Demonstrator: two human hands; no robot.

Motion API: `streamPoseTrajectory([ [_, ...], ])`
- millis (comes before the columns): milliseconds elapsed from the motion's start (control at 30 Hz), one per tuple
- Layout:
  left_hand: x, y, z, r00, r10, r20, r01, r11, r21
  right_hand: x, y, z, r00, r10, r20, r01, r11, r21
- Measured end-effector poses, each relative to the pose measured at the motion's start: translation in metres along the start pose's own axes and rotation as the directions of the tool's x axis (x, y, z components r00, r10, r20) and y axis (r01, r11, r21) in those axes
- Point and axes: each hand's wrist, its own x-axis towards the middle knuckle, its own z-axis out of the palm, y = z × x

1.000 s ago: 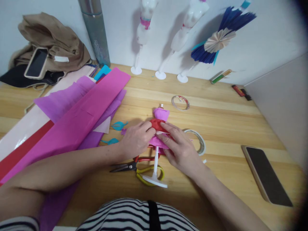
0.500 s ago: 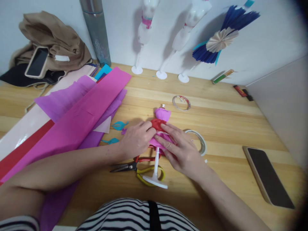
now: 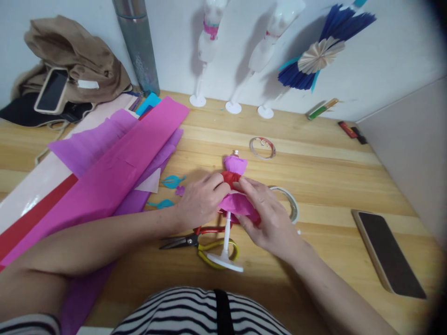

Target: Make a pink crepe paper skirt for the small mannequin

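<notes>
A small white dress-form mannequin lies tilted over the table, its stand (image 3: pixel 226 237) toward me and its neck knob pointing away. It wears a paper dress (image 3: pixel 235 164) with a purple top, a red waist and a pink skirt (image 3: pixel 237 203). My left hand (image 3: pixel 202 200) is closed on the dress at the left of the waist. My right hand (image 3: pixel 267 211) is at the right side, its fingers curled over the red and pink paper; the fingertips are partly hidden. Scissors (image 3: pixel 195 241) with red and yellow handles lie beneath the stand.
Coloured crepe paper (image 3: pixel 115 172) is piled on the left. Tape rolls (image 3: pixel 262 148) and a phone (image 3: pixel 387 256) lie to the right. Blue paper leaves (image 3: pixel 172 181) are beside my left hand. Along the wall stand a bottle (image 3: pixel 138 51), two bare mannequins (image 3: pixel 209 46) and one dressed in blue (image 3: pixel 321 53).
My right hand's fingers have drawn up and curled in at the waist, uncovering more of the pink skirt. My left hand stays at the waist. The view has shifted slightly.
</notes>
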Motion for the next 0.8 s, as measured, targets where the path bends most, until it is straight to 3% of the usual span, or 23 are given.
streamPoseTrajectory([
  [200,-0.005,-0.007,0.002,0.951,0.257,-0.172,-0.238,0.964,0.121,0.004,-0.007,-0.010,0.990,0.136,-0.025,-0.131,0.979,0.158],
  [333,-0.005,-0.006,-0.001,0.916,0.373,-0.146,-0.335,0.914,0.231,0.010,-0.008,-0.010,0.965,0.228,-0.127,-0.214,0.970,0.117],
  [567,-0.003,-0.004,0.001,0.939,0.325,-0.117,-0.279,0.914,0.296,0.024,-0.007,-0.001,0.973,0.183,-0.142,-0.196,0.977,-0.086],
  [800,-0.004,-0.004,0.000,0.953,0.299,-0.047,-0.276,0.922,0.270,0.025,-0.007,-0.003,0.971,0.147,-0.187,-0.158,0.986,-0.047],
])
